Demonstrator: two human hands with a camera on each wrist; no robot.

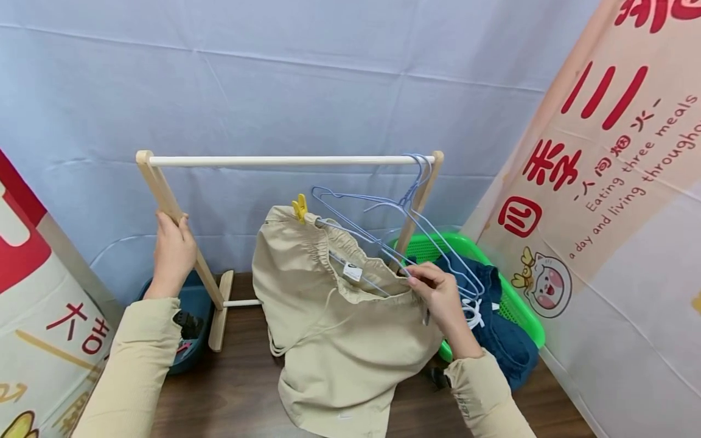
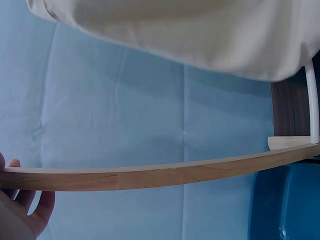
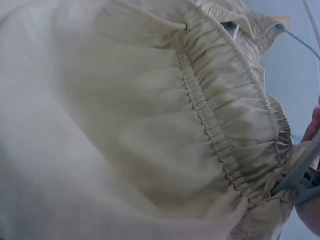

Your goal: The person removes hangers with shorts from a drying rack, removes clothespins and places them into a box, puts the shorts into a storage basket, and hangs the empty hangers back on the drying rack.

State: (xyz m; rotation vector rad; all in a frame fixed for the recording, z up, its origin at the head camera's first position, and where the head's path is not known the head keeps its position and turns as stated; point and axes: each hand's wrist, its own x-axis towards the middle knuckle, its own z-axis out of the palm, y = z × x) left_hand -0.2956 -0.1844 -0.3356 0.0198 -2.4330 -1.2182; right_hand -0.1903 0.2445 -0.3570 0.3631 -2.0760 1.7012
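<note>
My left hand (image 1: 174, 252) grips the left wooden post (image 2: 150, 175) of a small clothes rack. Beige drawstring shorts (image 1: 350, 340) hang at a slant from a blue wire hanger (image 1: 356, 231) whose bar runs inside the waistband. A yellow clothespin (image 1: 299, 208) clips the far left end of that waistband. At the opposite end, my right hand (image 1: 435, 292) pinches the waistband at the hanger's corner. A grey clothespin (image 3: 300, 180) sits at this hand's fingers in the right wrist view, its tips against the gathered cloth; the hand is mostly out of frame there.
Other blue wire hangers (image 1: 446, 249) hang at the right end of the white rail (image 1: 285, 161). Behind my right hand stands a green basket (image 1: 526, 319) with a navy garment (image 1: 501, 347). A dark blue basin (image 2: 270, 205) holding small items is beside the left post.
</note>
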